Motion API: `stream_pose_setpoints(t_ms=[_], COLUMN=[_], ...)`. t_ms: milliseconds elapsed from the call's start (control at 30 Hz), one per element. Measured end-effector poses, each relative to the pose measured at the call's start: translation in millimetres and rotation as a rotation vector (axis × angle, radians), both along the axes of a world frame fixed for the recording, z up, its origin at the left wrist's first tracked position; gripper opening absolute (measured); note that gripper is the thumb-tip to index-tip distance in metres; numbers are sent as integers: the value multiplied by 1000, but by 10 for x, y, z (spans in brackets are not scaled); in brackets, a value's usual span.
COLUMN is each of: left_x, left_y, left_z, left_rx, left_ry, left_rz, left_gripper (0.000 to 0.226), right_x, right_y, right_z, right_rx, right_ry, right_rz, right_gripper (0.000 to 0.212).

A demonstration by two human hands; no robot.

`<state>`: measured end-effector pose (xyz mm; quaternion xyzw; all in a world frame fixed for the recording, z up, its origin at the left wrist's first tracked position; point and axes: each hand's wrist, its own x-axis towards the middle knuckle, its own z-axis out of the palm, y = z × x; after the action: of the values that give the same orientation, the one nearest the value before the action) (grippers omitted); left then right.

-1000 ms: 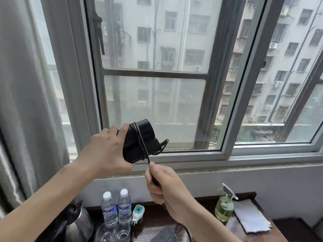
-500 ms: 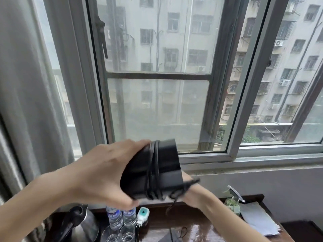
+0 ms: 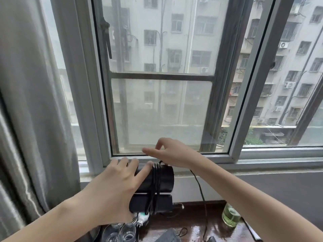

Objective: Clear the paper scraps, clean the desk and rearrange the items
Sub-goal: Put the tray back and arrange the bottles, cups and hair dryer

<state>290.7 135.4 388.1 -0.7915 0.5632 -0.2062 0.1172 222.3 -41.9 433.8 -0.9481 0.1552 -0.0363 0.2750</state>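
Hands raised above the surface [image 3: 195,222], in front of the window [image 3: 162,109]. Left hand [image 3: 111,187] grips a black device [image 3: 162,179], fingers spread and curved over its rounded top. Black cord [image 3: 155,182] is wound several turns around the device body. Right hand [image 3: 173,152] pinches the cord just above the device, index finger extended; the free length hangs down to the surface. Green bottle [image 3: 230,217] stands at right, glasses [image 3: 122,233] at lower left.
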Motion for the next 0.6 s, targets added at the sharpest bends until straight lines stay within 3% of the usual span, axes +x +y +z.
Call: stream_pose_setpoints(t_ms=[333, 467, 600], left_x=[27, 70, 186], left_y=[-374, -487, -533], left_z=[65, 63, 121], left_rx=[-136, -199, -239], left_ry=[51, 73, 123], left_rz=[55, 70, 146], left_gripper=[85, 87, 105], right_x=[-171, -307, -484], right_y=[-18, -28, 142], right_z=[183, 165, -133], right_rx=[-423, -282, -187], right_ry=[-138, -244, -470], right_rz=[-130, -187, -160], right_gripper=[57, 61, 86])
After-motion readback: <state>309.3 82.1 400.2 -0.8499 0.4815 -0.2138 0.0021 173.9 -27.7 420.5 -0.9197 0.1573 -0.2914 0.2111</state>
